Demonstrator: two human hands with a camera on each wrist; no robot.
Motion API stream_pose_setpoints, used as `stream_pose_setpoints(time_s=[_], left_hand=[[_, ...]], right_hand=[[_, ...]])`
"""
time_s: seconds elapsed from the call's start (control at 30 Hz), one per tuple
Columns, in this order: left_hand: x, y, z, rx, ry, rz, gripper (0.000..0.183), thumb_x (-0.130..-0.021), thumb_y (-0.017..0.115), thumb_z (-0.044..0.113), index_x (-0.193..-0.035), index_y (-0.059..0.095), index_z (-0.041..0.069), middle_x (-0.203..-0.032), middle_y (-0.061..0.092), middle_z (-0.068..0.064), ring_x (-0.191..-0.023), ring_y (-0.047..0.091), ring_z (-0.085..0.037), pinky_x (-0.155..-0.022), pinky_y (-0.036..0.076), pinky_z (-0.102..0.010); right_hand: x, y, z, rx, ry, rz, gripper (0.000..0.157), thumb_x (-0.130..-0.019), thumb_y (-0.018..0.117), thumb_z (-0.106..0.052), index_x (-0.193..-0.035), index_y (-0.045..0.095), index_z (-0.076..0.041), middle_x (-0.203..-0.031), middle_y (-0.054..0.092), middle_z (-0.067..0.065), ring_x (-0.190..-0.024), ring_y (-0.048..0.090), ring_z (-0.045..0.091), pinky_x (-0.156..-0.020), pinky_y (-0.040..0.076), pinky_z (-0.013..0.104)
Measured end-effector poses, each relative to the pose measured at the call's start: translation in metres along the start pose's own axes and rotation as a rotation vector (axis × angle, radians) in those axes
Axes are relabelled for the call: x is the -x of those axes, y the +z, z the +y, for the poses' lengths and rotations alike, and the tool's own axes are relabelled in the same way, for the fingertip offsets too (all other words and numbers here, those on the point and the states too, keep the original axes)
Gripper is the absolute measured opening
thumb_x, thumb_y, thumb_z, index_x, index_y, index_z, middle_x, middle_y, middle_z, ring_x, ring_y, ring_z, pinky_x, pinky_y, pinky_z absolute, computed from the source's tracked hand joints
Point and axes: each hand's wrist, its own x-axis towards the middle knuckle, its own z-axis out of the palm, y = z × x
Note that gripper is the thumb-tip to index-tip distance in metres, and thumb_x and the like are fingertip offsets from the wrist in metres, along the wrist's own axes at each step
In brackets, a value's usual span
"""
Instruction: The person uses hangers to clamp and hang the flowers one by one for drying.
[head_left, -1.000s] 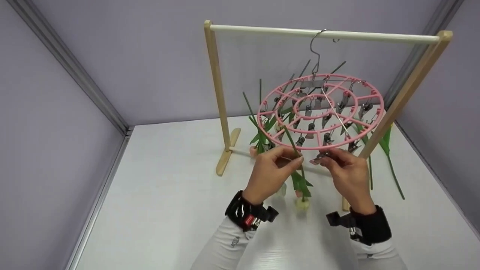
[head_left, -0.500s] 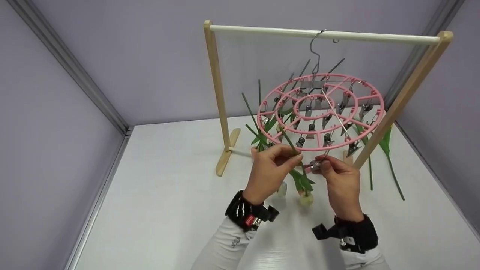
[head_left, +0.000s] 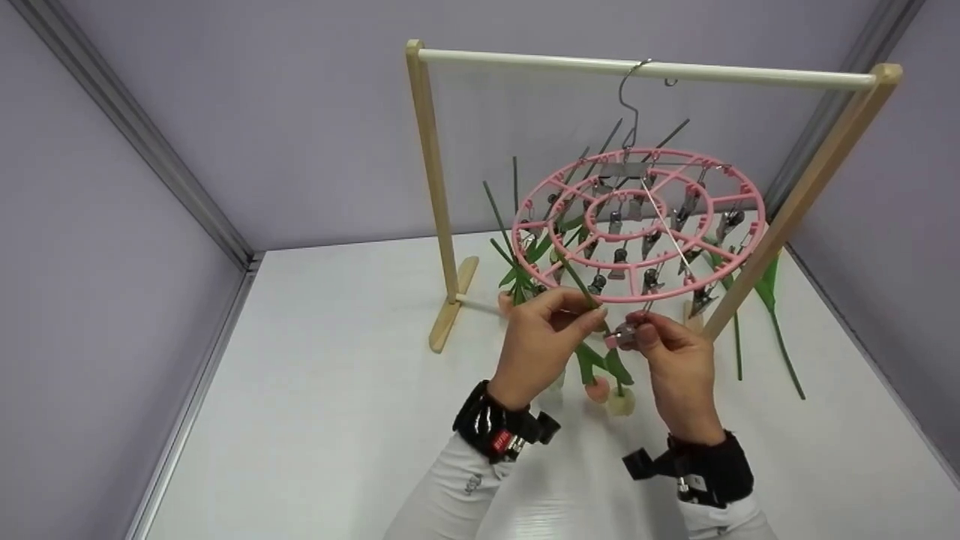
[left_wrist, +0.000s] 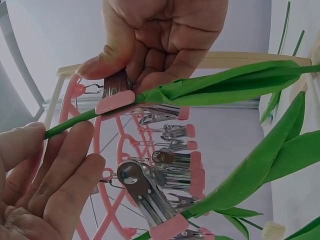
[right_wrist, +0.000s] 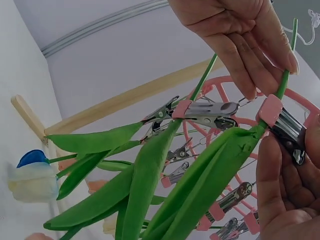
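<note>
My left hand (head_left: 536, 345) pinches the green stem (head_left: 576, 276) of an artificial tulip between thumb and fingers. The pale yellow bloom (head_left: 621, 402) points down, below both hands. Opposite, my right hand (head_left: 681, 367) pinches the metal handles of a clip (head_left: 624, 334) with pink tips, which hangs by a wire from the pink round clip hanger (head_left: 637, 298). In the left wrist view, the clip's pink tip (left_wrist: 116, 102) lies across the stem, just above the leaf (left_wrist: 225, 86). The right wrist view shows the pink tips (right_wrist: 270, 110) on both sides of the stem.
The hanger hooks over the white rod (head_left: 525, 58) of a wooden stand (head_left: 431, 165). Several metal clips dangle from its rings, some gripping other head-down tulips (head_left: 517, 277). More green stems (head_left: 786, 352) lie on the white table at right, behind the stand's right post (head_left: 810, 187).
My right hand has moved left and slightly down, bringing the clip onto the stem. The held tulip's bloom has swung a little to the right. My left hand stays nearly in place.
</note>
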Motion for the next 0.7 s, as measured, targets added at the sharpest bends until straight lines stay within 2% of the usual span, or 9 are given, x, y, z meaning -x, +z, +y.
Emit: stream_pose_setpoints(time_s=[0.03, 0.1, 0.23, 0.3, 0.37, 0.43, 0.5, 0.53, 0.7], left_hand=[[0.0, 0.0, 0.0, -0.007, -0.004, 0.001, 0.012, -0.093, 0.072, 0.016, -0.099, 0.072, 0.006, -0.091, 0.071, 0.003, -0.082, 0.071, -0.009, -0.094, 0.051, -0.031], [0.0, -0.001, -0.001, -0.023, -0.012, 0.003, 0.014, -0.092, 0.073, 0.018, -0.1, 0.072, 0.007, -0.091, 0.071, 0.006, -0.083, 0.071, -0.008, -0.114, 0.028, -0.038], [0.0, -0.002, -0.005, -0.024, -0.026, 0.007, 0.015, -0.092, 0.073, 0.02, -0.102, 0.071, 0.008, -0.09, 0.072, 0.008, -0.084, 0.071, -0.008, -0.117, 0.002, -0.051], [0.0, -0.003, -0.007, -0.013, -0.033, 0.007, 0.016, -0.092, 0.073, 0.019, -0.103, 0.071, 0.007, -0.091, 0.072, 0.006, -0.084, 0.072, -0.009, -0.118, 0.008, -0.049], [0.0, -0.004, -0.008, -0.002, -0.048, 0.013, 0.015, -0.092, 0.073, 0.016, -0.103, 0.071, 0.005, -0.092, 0.072, 0.002, -0.084, 0.072, -0.01, -0.118, 0.019, -0.041], [0.0, -0.004, -0.01, 0.015, -0.061, 0.018, 0.015, -0.092, 0.072, 0.011, -0.103, 0.07, 0.002, -0.093, 0.072, -0.004, -0.084, 0.072, -0.014, -0.105, 0.043, -0.033], [0.0, -0.004, -0.013, 0.028, -0.07, 0.029, 0.014, -0.092, 0.071, 0.008, -0.104, 0.07, 0.0, -0.094, 0.071, -0.008, -0.084, 0.072, -0.017, -0.085, 0.056, -0.03], [0.0, -0.004, -0.015, 0.031, -0.074, 0.034, 0.014, -0.092, 0.071, 0.007, -0.104, 0.07, 0.0, -0.094, 0.071, -0.009, -0.084, 0.072, -0.018, -0.078, 0.058, -0.03], [0.0, -0.007, -0.023, 0.022, -0.067, 0.066, 0.014, -0.093, 0.071, 0.011, -0.104, 0.07, 0.003, -0.093, 0.071, -0.006, -0.083, 0.071, -0.018, -0.075, 0.058, -0.03]], right_hand=[[0.0, -0.001, 0.0, 0.012, 0.008, -0.006, 0.031, -0.098, 0.059, -0.008, -0.11, 0.062, 0.021, -0.094, 0.072, 0.013, -0.084, 0.071, 0.019, -0.077, 0.058, 0.03], [0.001, -0.003, -0.001, 0.037, 0.023, -0.017, 0.03, -0.098, 0.059, -0.008, -0.111, 0.063, 0.019, -0.098, 0.071, 0.013, -0.086, 0.07, 0.019, -0.079, 0.058, 0.031], [0.002, -0.005, -0.002, 0.116, 0.053, -0.035, 0.027, -0.099, 0.061, -0.009, -0.116, 0.066, 0.012, -0.104, 0.071, 0.014, -0.091, 0.07, 0.021, -0.083, 0.057, 0.033], [0.003, -0.005, -0.002, 0.161, 0.058, -0.037, 0.027, -0.098, 0.062, -0.009, -0.118, 0.067, 0.009, -0.108, 0.071, 0.014, -0.094, 0.07, 0.022, -0.085, 0.057, 0.034], [0.004, -0.005, -0.002, 0.204, 0.057, -0.029, 0.027, -0.098, 0.062, -0.008, -0.12, 0.068, 0.005, -0.108, 0.072, 0.013, -0.096, 0.07, 0.022, -0.086, 0.056, 0.035], [0.005, -0.006, -0.002, 0.257, 0.057, -0.007, 0.027, -0.098, 0.063, -0.01, -0.121, 0.069, 0.002, -0.108, 0.072, 0.013, -0.095, 0.07, 0.022, -0.085, 0.056, 0.034], [0.007, -0.008, -0.002, 0.309, 0.06, 0.015, 0.027, -0.097, 0.065, -0.014, -0.12, 0.07, 0.001, -0.104, 0.072, 0.014, -0.091, 0.071, 0.022, -0.084, 0.057, 0.032], [0.009, -0.009, -0.002, 0.329, 0.065, 0.025, 0.028, -0.097, 0.066, -0.017, -0.119, 0.07, 0.0, -0.103, 0.073, 0.014, -0.09, 0.071, 0.022, -0.083, 0.057, 0.031], [0.016, -0.019, 0.002, 0.37, 0.091, 0.046, 0.031, -0.096, 0.067, -0.024, -0.113, 0.072, 0.002, -0.095, 0.071, 0.02, -0.087, 0.07, 0.025, -0.081, 0.057, 0.031]])
